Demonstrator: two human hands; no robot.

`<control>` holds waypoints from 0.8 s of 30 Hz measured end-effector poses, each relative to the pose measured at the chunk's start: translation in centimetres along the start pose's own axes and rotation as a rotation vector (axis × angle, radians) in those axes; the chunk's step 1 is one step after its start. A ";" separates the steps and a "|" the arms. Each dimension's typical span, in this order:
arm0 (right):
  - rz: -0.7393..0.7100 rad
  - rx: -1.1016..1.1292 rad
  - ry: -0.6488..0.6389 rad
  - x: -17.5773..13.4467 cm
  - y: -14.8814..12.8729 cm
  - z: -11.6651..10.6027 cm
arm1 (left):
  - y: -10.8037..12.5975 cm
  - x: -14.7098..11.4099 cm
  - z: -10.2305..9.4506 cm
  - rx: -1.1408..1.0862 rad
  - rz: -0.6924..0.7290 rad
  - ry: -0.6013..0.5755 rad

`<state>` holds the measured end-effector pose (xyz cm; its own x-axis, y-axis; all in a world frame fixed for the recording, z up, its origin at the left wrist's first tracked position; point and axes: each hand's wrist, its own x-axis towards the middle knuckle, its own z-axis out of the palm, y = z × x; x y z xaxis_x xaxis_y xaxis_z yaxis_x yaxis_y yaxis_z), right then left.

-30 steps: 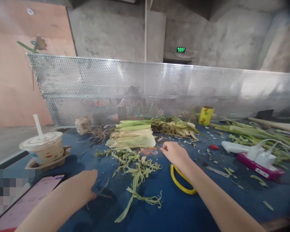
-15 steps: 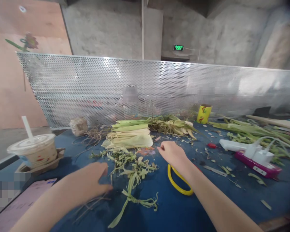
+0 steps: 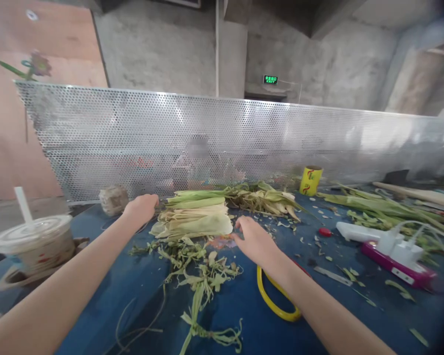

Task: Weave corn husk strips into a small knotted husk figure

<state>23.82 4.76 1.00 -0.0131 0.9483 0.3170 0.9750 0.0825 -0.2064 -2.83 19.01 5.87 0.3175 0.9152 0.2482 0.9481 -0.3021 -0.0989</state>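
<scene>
My left hand (image 3: 141, 209) reaches to the left end of a stack of pale and green corn husks (image 3: 196, 219), over the spot where tangled twine lay. Its fingers are curled together, and what they may hold is hidden. At the stack's right end is my right hand (image 3: 253, 236), thumb and fingers slightly apart, with nothing visible between them. In front of the stack lies a knotted strip of husk pieces (image 3: 207, 281), tied near its lower end. Yellow-handled scissors (image 3: 276, 305) lie partly under my right forearm. A ball of twine (image 3: 113, 199) sits left of my left hand.
A lidded drink cup (image 3: 40, 246) with a straw stands at left in a cardboard holder. Dry husks (image 3: 266, 199) and a yellow roll (image 3: 311, 180) are at the back. To the right are a purple power strip (image 3: 395, 266) and green stalks (image 3: 377, 204). Perforated metal (image 3: 222, 133) borders the table.
My left hand has moved forward from the near left to the husk stack's left end, its fingers now curled. The right hand has shifted slightly left, toward the stack's edge. The view has shifted slightly.
</scene>
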 end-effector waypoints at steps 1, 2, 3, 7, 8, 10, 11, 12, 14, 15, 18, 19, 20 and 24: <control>-0.052 -0.014 0.025 1.1 -0.5 -0.3 | -0.5 0.3 0.3 0.011 0.007 -0.045; -0.113 -0.028 0.048 2.4 -1.1 -0.5 | -0.9 0.5 0.6 0.019 0.020 -0.079; -0.183 -0.043 0.061 4.0 -1.8 -0.7 | -1.0 0.6 0.9 0.031 0.027 -0.101; -0.328 -0.104 0.085 10.4 -4.4 0.3 | -0.6 0.5 1.9 0.123 0.012 -0.073; -0.332 -0.116 0.084 11.8 -4.7 0.9 | -0.4 0.4 1.9 0.147 0.018 -0.055; -0.320 -0.127 0.075 13.9 -4.8 2.3 | -0.1 0.3 1.8 0.187 0.044 -0.021; -0.311 -0.125 0.060 14.6 -4.7 2.9 | 0.0 0.2 1.7 0.202 0.059 -0.006; -0.303 -0.119 0.042 15.2 -4.4 3.4 | 0.1 0.2 1.6 0.216 0.066 0.010; -0.297 -0.088 0.004 16.0 -3.6 4.0 | 0.3 0.3 1.4 0.231 0.074 0.037; -0.297 -0.066 -0.013 16.3 -3.1 4.1 | 0.5 0.3 1.4 0.232 0.083 0.045; -0.300 0.016 -0.053 17.4 -1.9 3.8 | 1.1 0.4 1.5 0.207 0.161 0.061; -0.303 0.046 -0.063 17.8 -1.6 3.6 | 1.4 0.4 1.6 0.192 0.199 0.068; -0.304 0.075 -0.070 18.3 -1.4 3.4 | 1.7 0.4 1.7 0.176 0.235 0.077; -0.270 0.177 -0.070 19.5 -0.4 3.1 | 2.6 0.1 2.1 0.108 0.306 0.137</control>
<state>22.48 24.23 4.38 -0.2872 0.9032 0.3189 0.8804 0.3801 -0.2837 -0.32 18.89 3.65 0.5928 0.7400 0.3178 0.8039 -0.5203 -0.2881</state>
